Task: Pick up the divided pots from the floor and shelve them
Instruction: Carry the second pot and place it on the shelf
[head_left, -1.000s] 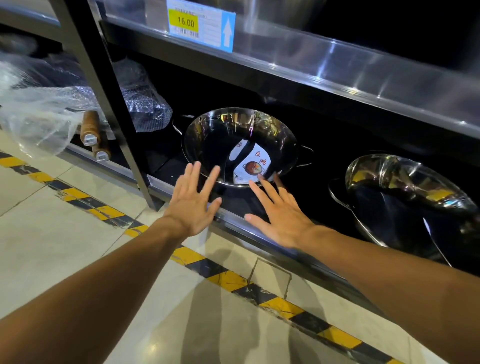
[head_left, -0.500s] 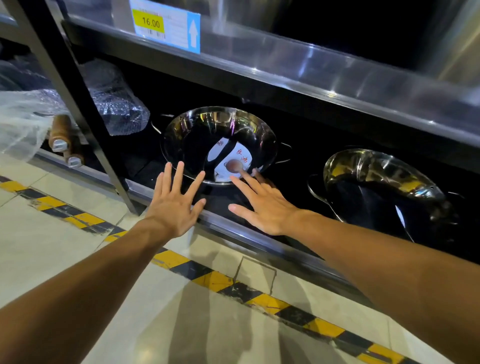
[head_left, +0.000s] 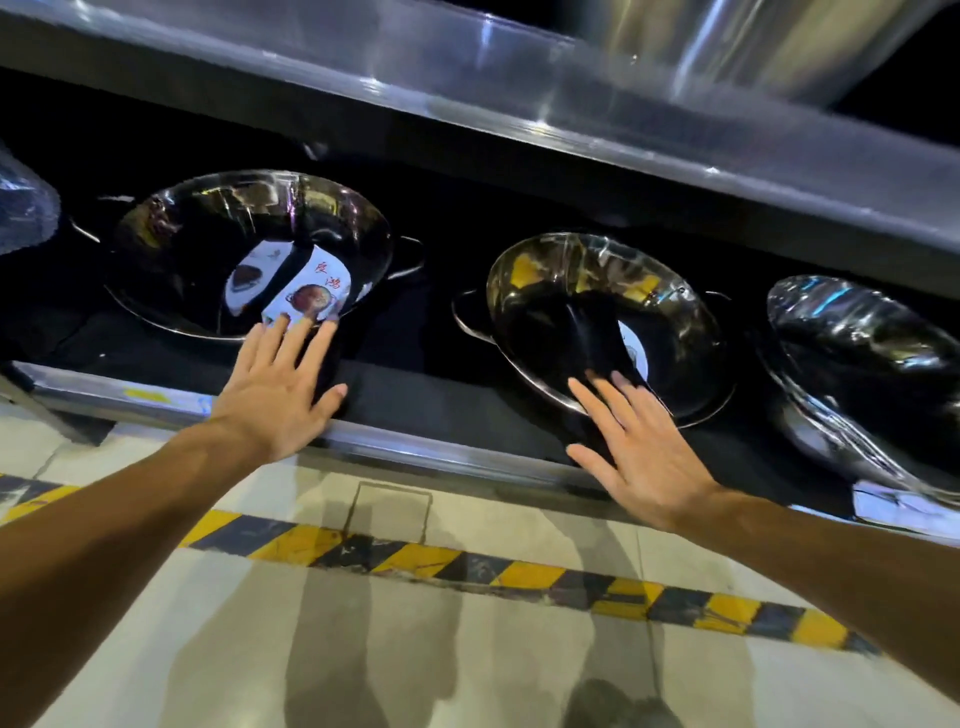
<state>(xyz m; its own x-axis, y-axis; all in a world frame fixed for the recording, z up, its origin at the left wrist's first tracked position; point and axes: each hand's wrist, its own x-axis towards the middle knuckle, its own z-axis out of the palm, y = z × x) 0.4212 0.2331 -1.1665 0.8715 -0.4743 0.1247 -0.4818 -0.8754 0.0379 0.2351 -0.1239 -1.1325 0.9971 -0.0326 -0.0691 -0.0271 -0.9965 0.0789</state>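
Three shiny steel divided pots lean on the dark bottom shelf (head_left: 415, 410). The left pot (head_left: 171, 249) has a white label with red characters inside. My left hand (head_left: 278, 395) is flat and empty, fingers spread, its fingertips at that pot's lower rim. The middle pot (head_left: 587, 280) shows a curved divider. My right hand (head_left: 641, 457) is spread open just in front of its lower rim, holding nothing. The right pot (head_left: 862, 353) is partly cut off by the frame edge.
A steel upper shelf edge (head_left: 519, 130) overhangs the pots, with a large steel vessel (head_left: 779, 47) above it. Yellow-and-black tape (head_left: 519, 571) runs along the tiled floor (head_left: 208, 649). A plastic-wrapped item (head_left: 23, 208) sits at far left.
The view has swung right, bringing a third pot into sight. My right hand has moved from the left pot across to the middle pot; my left hand has risen to the left pot's rim.
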